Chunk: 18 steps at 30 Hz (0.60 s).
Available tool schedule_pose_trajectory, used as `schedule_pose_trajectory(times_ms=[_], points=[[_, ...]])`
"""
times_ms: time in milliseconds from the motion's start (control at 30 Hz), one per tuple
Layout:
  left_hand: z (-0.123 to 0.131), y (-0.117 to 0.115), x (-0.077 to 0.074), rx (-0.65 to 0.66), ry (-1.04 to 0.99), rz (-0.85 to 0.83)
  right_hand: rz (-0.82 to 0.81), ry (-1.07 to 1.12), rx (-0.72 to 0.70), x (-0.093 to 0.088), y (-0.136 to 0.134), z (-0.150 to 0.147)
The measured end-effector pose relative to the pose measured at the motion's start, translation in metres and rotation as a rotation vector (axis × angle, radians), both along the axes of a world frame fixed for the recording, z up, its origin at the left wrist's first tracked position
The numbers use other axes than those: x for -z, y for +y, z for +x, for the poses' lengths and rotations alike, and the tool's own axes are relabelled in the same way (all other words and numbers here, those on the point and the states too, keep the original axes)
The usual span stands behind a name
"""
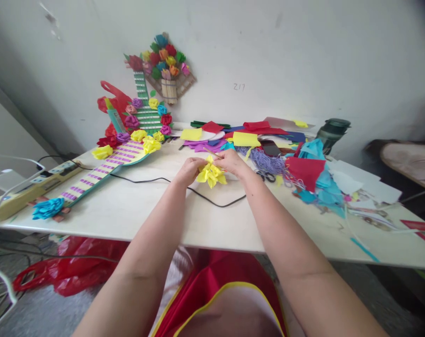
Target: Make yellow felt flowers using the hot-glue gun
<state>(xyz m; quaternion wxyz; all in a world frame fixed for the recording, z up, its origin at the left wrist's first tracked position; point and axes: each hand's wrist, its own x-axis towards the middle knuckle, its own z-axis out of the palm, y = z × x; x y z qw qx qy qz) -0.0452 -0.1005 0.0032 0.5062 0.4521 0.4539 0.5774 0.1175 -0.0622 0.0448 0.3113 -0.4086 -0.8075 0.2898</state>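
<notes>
A yellow crepe-paper flower (211, 176) with ruffled petals is held up between both hands above the middle of the table. My left hand (191, 170) is closed, its fingertips pinching the flower's left edge. On the other side my right hand (231, 164) is closed on a thin brown stick (210, 152), which points up and left over the flower. Its fingers also meet the petals; how they grip there is partly hidden. Below the flower a black cord (212, 201) runs across the white table (219, 229).
On the left lies a guitar-shaped board (107, 168) trimmed with paper flowers, near a power strip (29, 189). Coloured paper sheets (245, 139), purple shredded strips (268, 162), scissors (266, 176) and a dark bottle (333, 133) sit at the back and right. A flower-basket decoration (169, 90) stands against the wall.
</notes>
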Motion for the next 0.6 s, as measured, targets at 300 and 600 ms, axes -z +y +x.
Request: schedule_pose_trajectory(times_ms=[300, 600], points=[[-0.004, 0.000, 0.001, 0.067, 0.184, 0.096, -0.013, -0.038, -0.147, 0.000, -0.001, 0.013], [-0.004, -0.005, -0.004, 0.137, 0.306, 0.131, -0.259, 0.177, -0.178, 0.014, 0.009, 0.020]])
